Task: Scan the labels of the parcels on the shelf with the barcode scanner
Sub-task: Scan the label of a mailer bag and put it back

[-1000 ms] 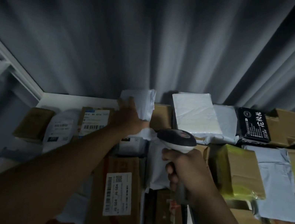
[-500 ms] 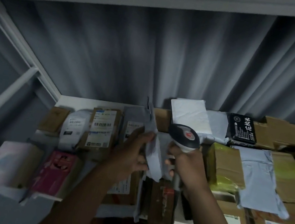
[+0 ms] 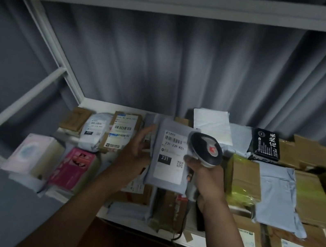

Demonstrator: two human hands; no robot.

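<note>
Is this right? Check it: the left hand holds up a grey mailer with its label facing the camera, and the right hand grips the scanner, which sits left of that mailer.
One thing is wrong. In the head view the scanner, gripped by the right hand, sits right of the grey mailer, not left. The left hand does hold it up, label facing the camera.

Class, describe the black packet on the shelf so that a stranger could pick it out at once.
Start at the white shelf before the grey curtain. Along its back row, right of the white padded envelope, lies the small black packet. It alone is black, with white characters, among brown boxes and pale mailers.
</note>
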